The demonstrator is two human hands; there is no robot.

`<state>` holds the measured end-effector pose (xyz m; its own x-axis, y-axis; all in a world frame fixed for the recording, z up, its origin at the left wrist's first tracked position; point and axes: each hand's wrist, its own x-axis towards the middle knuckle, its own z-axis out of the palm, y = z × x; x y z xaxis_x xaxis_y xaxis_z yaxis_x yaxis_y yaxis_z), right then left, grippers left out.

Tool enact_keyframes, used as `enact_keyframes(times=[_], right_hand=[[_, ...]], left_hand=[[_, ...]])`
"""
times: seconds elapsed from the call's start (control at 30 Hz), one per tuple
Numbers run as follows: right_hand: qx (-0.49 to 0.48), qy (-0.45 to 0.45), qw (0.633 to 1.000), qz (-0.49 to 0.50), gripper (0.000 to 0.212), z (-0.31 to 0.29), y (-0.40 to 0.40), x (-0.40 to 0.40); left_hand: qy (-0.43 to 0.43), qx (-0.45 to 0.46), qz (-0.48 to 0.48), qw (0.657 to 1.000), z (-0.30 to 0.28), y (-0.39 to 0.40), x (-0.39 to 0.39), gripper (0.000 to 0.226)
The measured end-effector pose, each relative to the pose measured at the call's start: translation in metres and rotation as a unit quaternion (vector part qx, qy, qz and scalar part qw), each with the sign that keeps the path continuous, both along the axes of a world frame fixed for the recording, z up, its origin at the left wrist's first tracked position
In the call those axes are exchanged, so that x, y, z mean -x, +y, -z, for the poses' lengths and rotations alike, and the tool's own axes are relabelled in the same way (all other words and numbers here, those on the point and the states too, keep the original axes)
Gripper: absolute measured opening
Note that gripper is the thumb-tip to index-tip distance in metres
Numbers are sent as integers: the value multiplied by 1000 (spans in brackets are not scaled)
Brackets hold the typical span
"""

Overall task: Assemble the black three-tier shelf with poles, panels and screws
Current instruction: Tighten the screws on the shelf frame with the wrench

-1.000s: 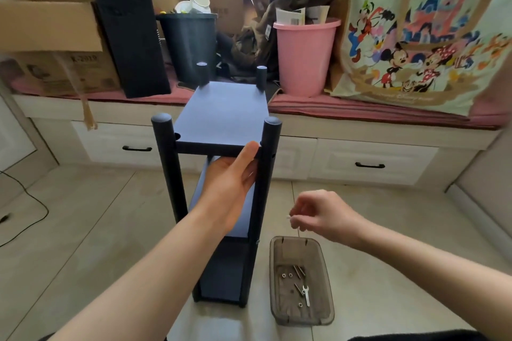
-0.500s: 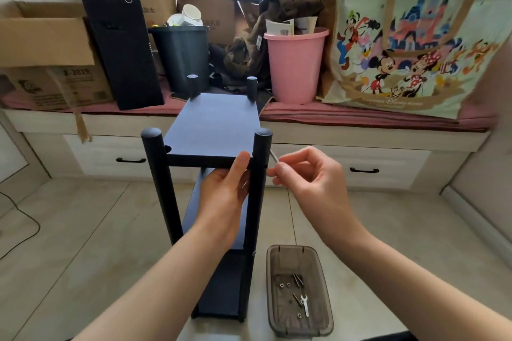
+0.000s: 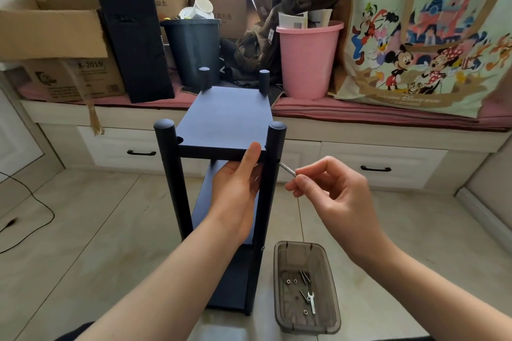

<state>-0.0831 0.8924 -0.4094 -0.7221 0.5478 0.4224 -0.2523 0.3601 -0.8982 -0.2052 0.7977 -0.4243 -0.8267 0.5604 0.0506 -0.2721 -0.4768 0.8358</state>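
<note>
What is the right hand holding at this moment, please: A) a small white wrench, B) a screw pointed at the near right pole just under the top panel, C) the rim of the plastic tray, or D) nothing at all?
B: the right hand pinches a screw whose tip meets the near right pole just below the top panel, while the white wrench lies in the tray on the floor.

Your left hand (image 3: 238, 188) hides the middle panel (image 3: 202, 202) behind it; the screw (image 3: 287, 169) tip vanishes at the pole (image 3: 273, 174); tray (image 3: 304, 285) bits stay too small to identify.
</note>
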Motion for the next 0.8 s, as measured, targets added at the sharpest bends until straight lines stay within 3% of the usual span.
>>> enact_keyframes(times=[0.4, 0.8], right_hand=[[-6, -4, 1000, -1, 10, 2, 3, 7], [-18, -5, 1000, -8, 14, 4, 5, 18]], left_hand=[[36, 22, 10, 999, -2, -5, 6, 15], [29, 17, 15, 999, -2, -6, 7, 18]])
